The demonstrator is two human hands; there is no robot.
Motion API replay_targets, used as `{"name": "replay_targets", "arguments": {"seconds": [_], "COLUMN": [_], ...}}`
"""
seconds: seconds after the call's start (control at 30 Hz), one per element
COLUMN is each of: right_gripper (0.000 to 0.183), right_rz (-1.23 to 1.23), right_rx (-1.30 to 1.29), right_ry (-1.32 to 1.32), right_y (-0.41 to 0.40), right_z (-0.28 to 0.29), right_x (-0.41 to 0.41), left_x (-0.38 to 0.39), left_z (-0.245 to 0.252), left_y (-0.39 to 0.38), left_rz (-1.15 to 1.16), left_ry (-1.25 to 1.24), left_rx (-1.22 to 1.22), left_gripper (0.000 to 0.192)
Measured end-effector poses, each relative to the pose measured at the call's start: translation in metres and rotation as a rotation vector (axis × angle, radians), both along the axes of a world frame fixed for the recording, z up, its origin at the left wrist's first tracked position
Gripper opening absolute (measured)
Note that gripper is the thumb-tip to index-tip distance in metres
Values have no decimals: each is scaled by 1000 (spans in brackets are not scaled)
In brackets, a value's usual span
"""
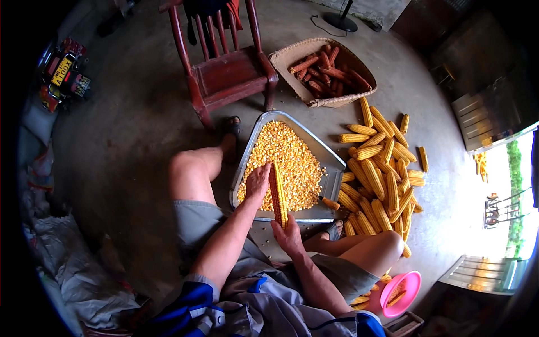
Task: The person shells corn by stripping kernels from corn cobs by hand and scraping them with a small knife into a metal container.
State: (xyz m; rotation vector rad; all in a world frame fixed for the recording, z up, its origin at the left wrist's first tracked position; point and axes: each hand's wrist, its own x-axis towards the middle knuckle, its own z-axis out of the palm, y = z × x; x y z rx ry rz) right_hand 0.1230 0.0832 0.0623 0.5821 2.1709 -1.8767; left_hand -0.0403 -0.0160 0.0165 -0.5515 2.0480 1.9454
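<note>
A long ear of corn (278, 196) is held between my two hands above a metal pan (335, 187). Yellow kernels cover part of it, and a reddish bare strip runs down its left side. My left hand (257, 182) grips the far end from the left. The near end sits in my right hand (288, 236), close to the pan's near rim. Loose kernels (290, 156) are heaped in the pan. At its right side lies a tool with a wooden handle (329, 203); its working end is hard to make out.
Right of the pan, many ears of corn (379, 177) are piled on the concrete floor. A woven basket (286, 80) holds stripped reddish cobs (326, 71). A red wooden chair (229, 76) stands ahead. A pink basin (414, 286) is at lower right, white sacks (84, 269) at lower left.
</note>
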Motion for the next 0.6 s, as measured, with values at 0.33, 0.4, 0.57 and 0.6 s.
{"name": "replay_targets", "arguments": {"seconds": [0.33, 0.4, 0.57, 0.6], "right_gripper": [37, 36, 34, 36], "right_rz": [46, 35, -28, -85], "right_rx": [123, 97, -68, 76], "right_ry": [-1, -3, -71, -28], "right_y": [-2, -1, -17, -2], "right_z": [2, 2, -11, -27], "right_x": [0, -1, -7, -7], "left_x": [-1, -2, 9, 15], "left_z": [-11, -18, -60, -26], "left_y": [-9, -8, -26, 1], "left_rz": [99, 78, 35, -121], "left_ry": [-27, -15, 40, -124], "left_rx": [141, 99, -177, -87], "left_gripper": [28, 33, 55, 54]}}
